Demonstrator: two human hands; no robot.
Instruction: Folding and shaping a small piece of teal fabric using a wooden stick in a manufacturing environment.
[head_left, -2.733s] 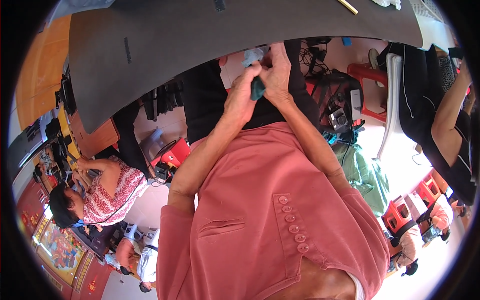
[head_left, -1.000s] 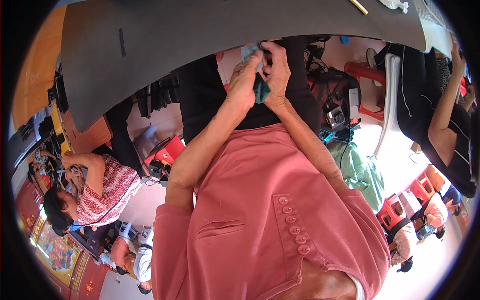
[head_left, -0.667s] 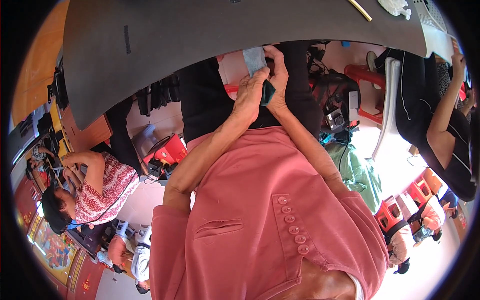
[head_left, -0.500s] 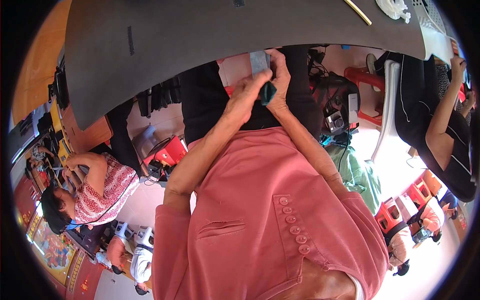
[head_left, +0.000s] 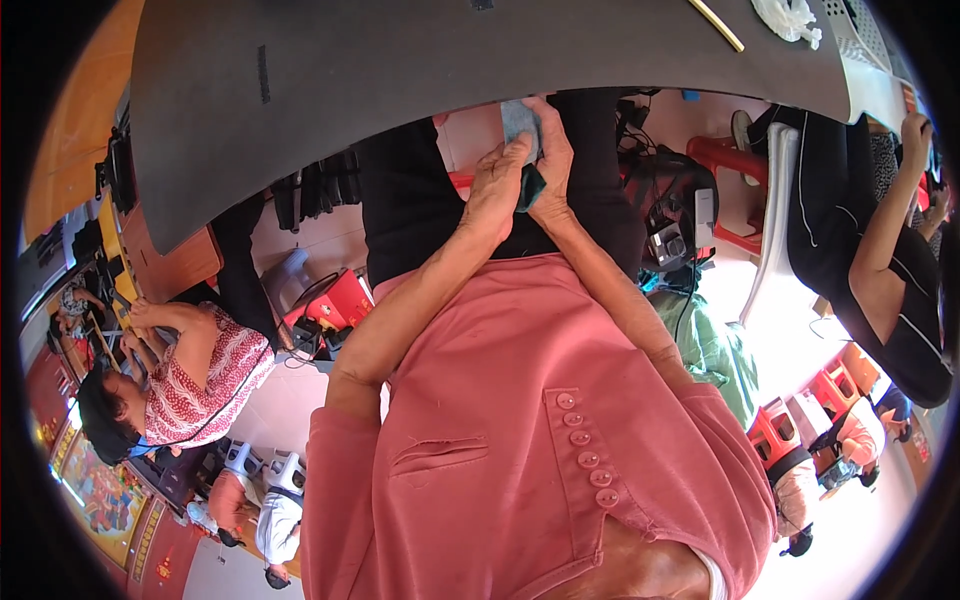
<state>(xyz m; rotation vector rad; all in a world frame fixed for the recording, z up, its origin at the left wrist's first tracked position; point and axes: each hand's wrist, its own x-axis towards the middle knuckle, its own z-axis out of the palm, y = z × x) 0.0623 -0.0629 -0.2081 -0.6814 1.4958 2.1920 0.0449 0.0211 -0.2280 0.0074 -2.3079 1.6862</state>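
Over my lap, just at the near edge of the black table (head_left: 400, 60), both hands work on a strip of fabric-like material. Its far part is a flat grey-blue strip (head_left: 519, 117); its near end is a dark green fold (head_left: 531, 186). Whether the two colours belong to one piece, I cannot tell. My left hand (head_left: 494, 184) is closed on the strip from the left, its thumb and fingertips pressing on the grey-blue face. From the right, my right hand (head_left: 552, 158) wraps round it, and the green end pokes out between the palms.
On the tabletop lie a pale yellow stick (head_left: 716, 24) and a crumpled white plastic bag (head_left: 787, 20). A red stool (head_left: 735, 165) and a black bag with cables (head_left: 665, 190) are to my right. A person in patterned clothing (head_left: 205, 385) sits at left.
My left hand has shifted its fingers on the strip, and they now lie flatter along it. The strip and the green fold have tilted slightly; both hands keep hold.
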